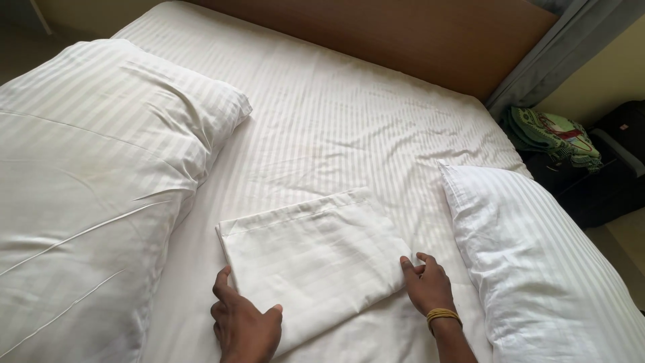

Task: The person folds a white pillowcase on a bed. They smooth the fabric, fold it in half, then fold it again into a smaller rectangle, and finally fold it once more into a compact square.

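Both hands are resting on a folded white striped cloth [312, 259] lying flat on the white striped bedsheet [336, 128] between two large white pillows: the left hand [245, 323] is pressing its near-left corner with thumb and fingers spread, while the right hand [426, 286], wearing a yellow wristband [443, 314], is lying against the right edge with fingers together. Uneven pressure could probably be sliding the layers apart, skewing the fold.
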